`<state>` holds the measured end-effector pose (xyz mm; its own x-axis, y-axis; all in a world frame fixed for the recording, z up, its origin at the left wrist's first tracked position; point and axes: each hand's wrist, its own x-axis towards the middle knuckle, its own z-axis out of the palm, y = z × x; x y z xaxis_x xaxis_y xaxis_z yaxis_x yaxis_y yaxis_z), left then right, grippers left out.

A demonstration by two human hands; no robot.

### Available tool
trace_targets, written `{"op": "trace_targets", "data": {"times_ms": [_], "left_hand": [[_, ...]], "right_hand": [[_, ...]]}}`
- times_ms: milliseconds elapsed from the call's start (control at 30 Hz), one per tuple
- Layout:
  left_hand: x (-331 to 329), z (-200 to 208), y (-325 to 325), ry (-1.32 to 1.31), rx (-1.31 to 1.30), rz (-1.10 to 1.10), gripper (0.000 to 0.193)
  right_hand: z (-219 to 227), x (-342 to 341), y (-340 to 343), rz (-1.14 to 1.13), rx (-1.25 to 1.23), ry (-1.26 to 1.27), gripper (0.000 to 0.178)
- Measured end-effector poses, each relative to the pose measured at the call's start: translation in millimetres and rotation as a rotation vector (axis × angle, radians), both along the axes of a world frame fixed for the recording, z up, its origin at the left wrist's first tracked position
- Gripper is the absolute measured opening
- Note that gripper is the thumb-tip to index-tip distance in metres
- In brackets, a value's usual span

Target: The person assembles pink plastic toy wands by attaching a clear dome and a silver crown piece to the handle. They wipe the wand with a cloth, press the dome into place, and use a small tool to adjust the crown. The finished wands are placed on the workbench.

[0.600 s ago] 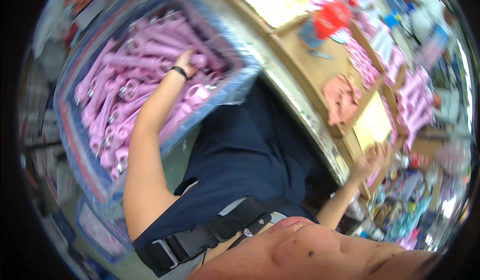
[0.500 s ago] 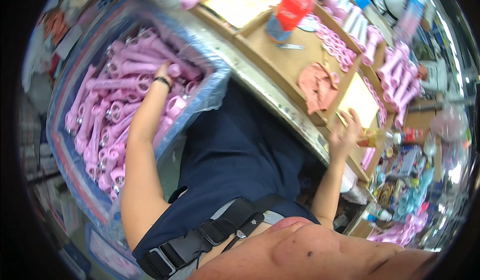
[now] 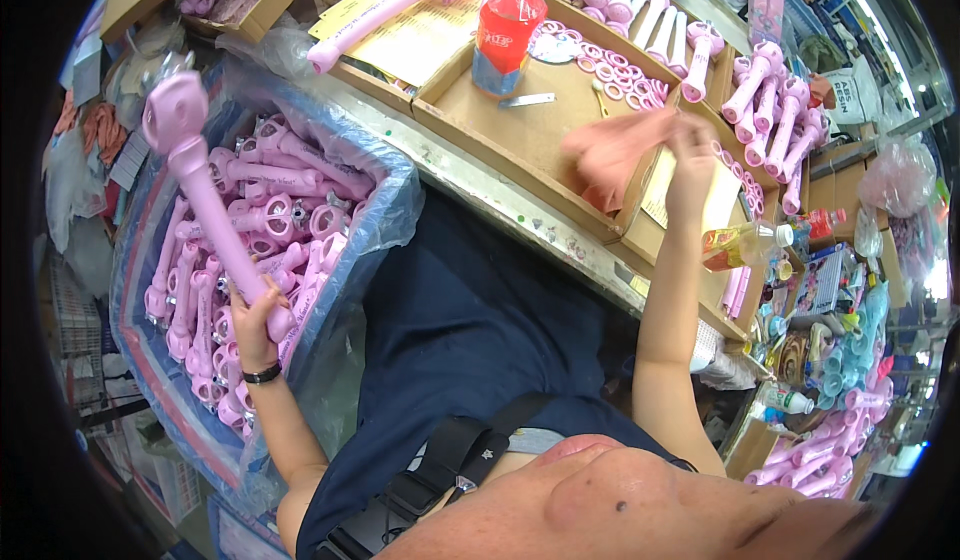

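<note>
My left hand (image 3: 256,322) is closed around the lower end of a pink plastic wand-like part (image 3: 212,200). The part stands raised above the bin, its ring-shaped head up and away from me, with something shiny and metallic at the tip. Under it, many similar pink parts (image 3: 235,225) fill a large bin lined with clear plastic (image 3: 385,185). Over the bench on the right, my right hand (image 3: 690,150), slightly blurred, grips one end of a peach-coloured cloth (image 3: 610,155). The cloth hangs stretched out, smeared by motion, over a shallow cardboard tray (image 3: 470,125).
A red-labelled bottle (image 3: 508,35) stands in the tray near small pink rings (image 3: 615,75). A bottle of yellow liquid (image 3: 740,247) lies by my right forearm. Pink handles (image 3: 775,110) are heaped at the far right. The bench edge (image 3: 520,205) runs diagonally before me.
My left hand has come up out of the bin with a pink part. My right hand, formerly empty with fingers spread, has taken hold of the cloth and lifted it.
</note>
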<state>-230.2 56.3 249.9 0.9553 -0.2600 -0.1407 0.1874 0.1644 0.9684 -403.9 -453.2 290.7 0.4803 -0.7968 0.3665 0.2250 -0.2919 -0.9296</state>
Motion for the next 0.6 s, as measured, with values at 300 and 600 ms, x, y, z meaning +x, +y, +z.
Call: {"op": "trace_targets", "data": {"times_ms": [300, 600], "left_hand": [[-23.7, 2.4, -76.7, 0.014, -0.018, -0.43, 0.046], [-28.6, -22.9, -64.7, 0.068, -0.053, -0.417, 0.06]], "right_hand": [[40.6, 40.6, -53.0, 0.278, 0.327, 0.318, 0.027], [19.3, 93.6, -55.5, 0.381, -0.461, 0.718, 0.055]]}}
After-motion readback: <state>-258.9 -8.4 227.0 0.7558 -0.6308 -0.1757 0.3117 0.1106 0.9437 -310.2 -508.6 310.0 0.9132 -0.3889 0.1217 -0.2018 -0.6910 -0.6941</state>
